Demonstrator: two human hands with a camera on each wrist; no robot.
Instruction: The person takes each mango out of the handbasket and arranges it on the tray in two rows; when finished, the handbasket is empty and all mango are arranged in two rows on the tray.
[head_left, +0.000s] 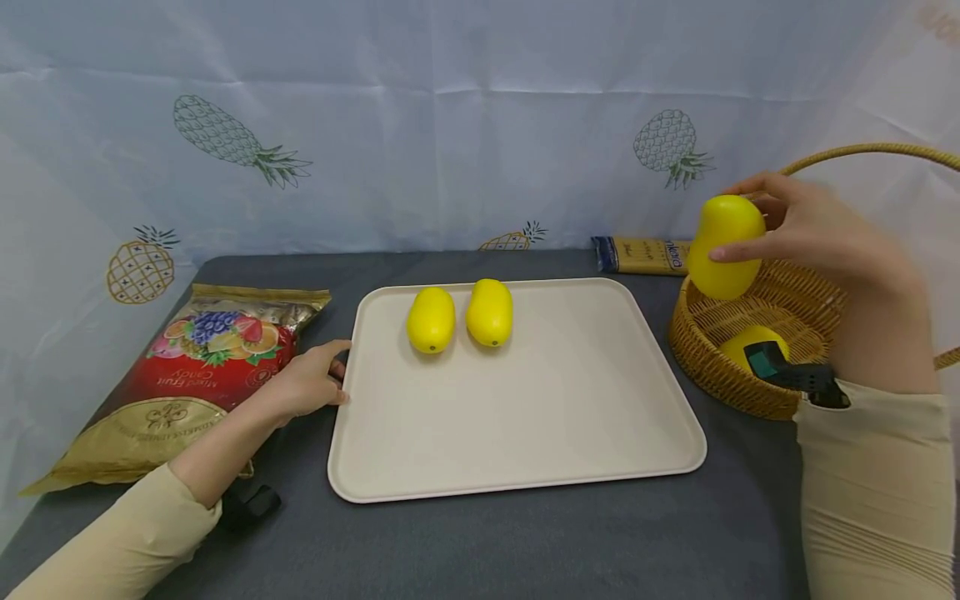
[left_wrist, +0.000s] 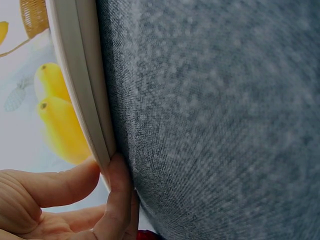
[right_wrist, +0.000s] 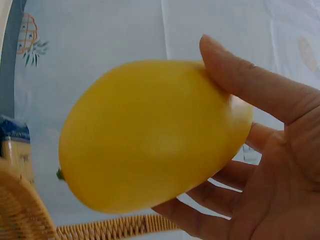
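My right hand (head_left: 821,225) grips a smooth yellow mango (head_left: 723,250) in the air above the wicker basket (head_left: 693,362). In the right wrist view the thumb lies along one side of the mango (right_wrist: 155,135), with the fingers round the other. Inside the basket another yellow mango (head_left: 753,340) is partly hidden by the wrist strap. My left hand (head_left: 306,383) pinches the left rim of a cream tray (head_left: 525,417), thumb above and fingers below in the left wrist view. Two mangoes, a left one (head_left: 431,320) and a right one (head_left: 490,313), lie side by side near the tray's back edge.
A red and gold bag of mixed fruit candy (head_left: 202,367) lies left of the tray. Behind the basket is a yellow and blue packet (head_left: 645,255). The basket's tall handle (head_left: 862,150) arches up at the right. A pineapple-print cloth (head_left: 450,150) hangs behind the grey-covered table (head_left: 487,550).
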